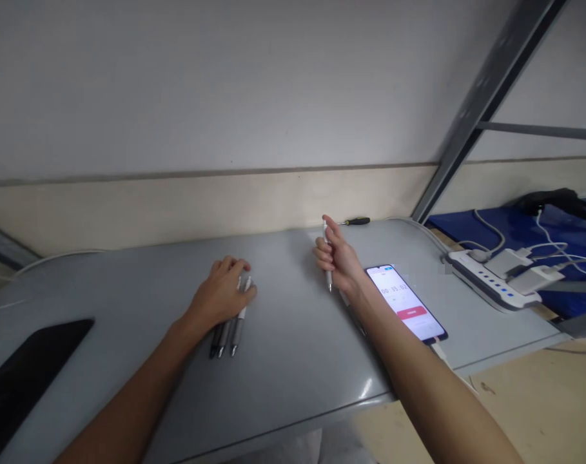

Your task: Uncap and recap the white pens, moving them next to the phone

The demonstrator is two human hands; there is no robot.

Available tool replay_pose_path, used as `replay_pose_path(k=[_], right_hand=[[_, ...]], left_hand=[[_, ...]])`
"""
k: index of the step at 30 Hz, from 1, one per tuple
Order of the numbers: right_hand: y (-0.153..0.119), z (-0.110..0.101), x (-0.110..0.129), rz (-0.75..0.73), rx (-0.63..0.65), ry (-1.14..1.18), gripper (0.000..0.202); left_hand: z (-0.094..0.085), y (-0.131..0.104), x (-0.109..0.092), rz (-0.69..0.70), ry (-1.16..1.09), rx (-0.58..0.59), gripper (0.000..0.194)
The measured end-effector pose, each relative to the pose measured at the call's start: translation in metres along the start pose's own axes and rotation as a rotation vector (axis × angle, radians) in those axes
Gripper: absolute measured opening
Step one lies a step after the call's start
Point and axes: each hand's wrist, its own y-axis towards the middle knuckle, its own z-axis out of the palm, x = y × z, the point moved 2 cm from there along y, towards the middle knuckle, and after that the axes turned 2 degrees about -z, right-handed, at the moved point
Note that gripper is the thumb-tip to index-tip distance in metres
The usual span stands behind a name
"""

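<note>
My left hand [221, 290] rests on the table with its fingers curled over the upper ends of three pens side by side. The rightmost is a white and grey pen [237, 332]; the two beside it have grey and dark barrels, partly hidden. My right hand [338, 258] is raised above the table, its fingers wrapped round a white and grey pen [329, 278] held upright, tip down. The index finger is near its top end. Another pen [355, 316] lies on the table, partly covered by my right wrist.
A phone [409, 303] with a lit timer lies right of my right forearm, a cable plugged in. Beyond it is a power strip [493, 280] with chargers. A screwdriver [358, 221] lies by the wall. A black flat object [31, 380] lies at left. A metal post [486, 96] rises at right.
</note>
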Motion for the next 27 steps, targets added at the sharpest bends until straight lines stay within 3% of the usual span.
replay_pose_path(k=[6, 17, 27], right_hand=[[-0.0001, 0.0005, 0.0000, 0.013, -0.016, -0.027, 0.028], [-0.0011, 0.0027, 0.0010, 0.007, -0.018, -0.034, 0.026], [0.0002, 0.0014, 0.0043, -0.005, -0.114, -0.023, 0.027]], left_hand=[[0.0031, 0.0000, 0.0027, 0.014, -0.021, 0.038, 0.030], [0.0055, 0.0009, 0.0042, 0.012, -0.055, -0.004, 0.025], [0.0030, -0.0004, -0.0018, 0.021, -0.106, 0.017, 0.030]])
